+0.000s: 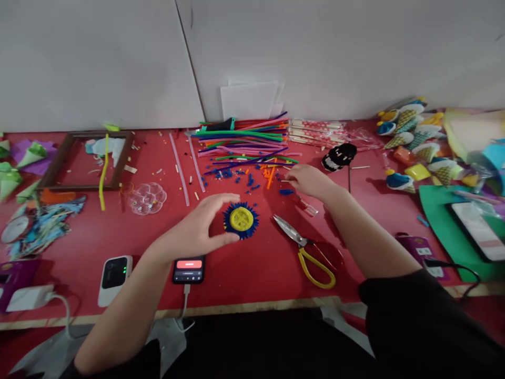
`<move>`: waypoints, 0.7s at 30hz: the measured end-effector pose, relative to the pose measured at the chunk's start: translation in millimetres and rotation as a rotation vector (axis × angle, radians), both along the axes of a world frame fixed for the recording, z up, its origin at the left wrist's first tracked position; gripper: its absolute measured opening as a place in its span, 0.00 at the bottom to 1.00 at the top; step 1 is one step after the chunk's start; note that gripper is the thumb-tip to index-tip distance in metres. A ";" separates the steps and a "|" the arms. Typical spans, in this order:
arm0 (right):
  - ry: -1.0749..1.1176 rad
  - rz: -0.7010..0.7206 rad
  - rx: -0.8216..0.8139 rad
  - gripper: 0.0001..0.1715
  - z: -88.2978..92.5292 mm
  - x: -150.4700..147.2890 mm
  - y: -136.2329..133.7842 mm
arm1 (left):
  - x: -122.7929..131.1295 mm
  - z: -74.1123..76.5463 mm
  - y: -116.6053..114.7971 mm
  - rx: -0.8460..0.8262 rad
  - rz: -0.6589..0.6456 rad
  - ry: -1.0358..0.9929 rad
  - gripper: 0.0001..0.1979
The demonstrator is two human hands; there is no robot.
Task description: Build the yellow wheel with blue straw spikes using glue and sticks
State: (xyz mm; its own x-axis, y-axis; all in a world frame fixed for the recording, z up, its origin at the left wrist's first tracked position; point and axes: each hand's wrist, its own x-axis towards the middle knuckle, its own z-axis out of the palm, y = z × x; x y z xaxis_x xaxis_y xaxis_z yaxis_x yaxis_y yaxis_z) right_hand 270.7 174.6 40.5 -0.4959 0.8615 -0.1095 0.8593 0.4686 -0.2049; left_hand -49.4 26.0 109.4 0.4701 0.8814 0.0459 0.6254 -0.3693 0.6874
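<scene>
A pale wall (98,63) stands behind a red counter (236,281) with a bare wooden front edge. Toward the back lies a heap of chenille stems (240,138), purple, green, pink, blue and orange. A brown wooden frame (127,163) lies at back left, with a yellow chenille stem (104,173) across it; at the right, a green sheet (434,210) carries another phone (475,231).

The left hand (193,226) reaches in with its grip spread in a C, thumb and forefinger at opposite edges of a blue-fringed yellow disc; I cannot tell whether they press on it. The right hand (311,181) rests near the stems, fingertips bunched beside a thin pale piece; whether its grip holds that, I cannot tell.

Scissors (302,242) with yellow-and-red handles lie between the forearms, blades pointing toward the disc. A phone (189,276) on a white cable sits by the near edge, below the left hand. A clear flower-shaped tray (148,199) lies left of that hand. The blue-fringed yellow disc (241,219) lies flat on the counter, left of the scissors. Blue clippings (250,180) are scattered just beyond it.
</scene>
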 end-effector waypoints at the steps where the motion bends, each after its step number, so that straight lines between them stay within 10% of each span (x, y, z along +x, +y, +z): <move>1: -0.010 0.008 -0.011 0.12 -2.5 -1.8 2.5 | 0.7 -0.5 -2.4 -0.001 -0.064 0.011 0.33; 15: 0.511 -0.205 -0.002 0.15 4.9 -9.0 -20.5 | 28.1 -44.6 4.8 0.132 0.144 -0.174 0.25; 21: 1.284 -0.165 -0.273 0.20 25.1 -51.8 -48.2 | 38.4 -47.3 13.6 0.201 0.169 -0.079 0.31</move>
State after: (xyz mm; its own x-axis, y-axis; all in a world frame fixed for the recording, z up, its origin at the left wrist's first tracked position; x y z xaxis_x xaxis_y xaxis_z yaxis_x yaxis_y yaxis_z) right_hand 218.9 126.4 65.6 -0.2687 0.9466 0.1783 0.0272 0.1925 -0.9809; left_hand -10.9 39.6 62.1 0.3053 0.9164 0.2589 0.6369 -0.3986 0.6599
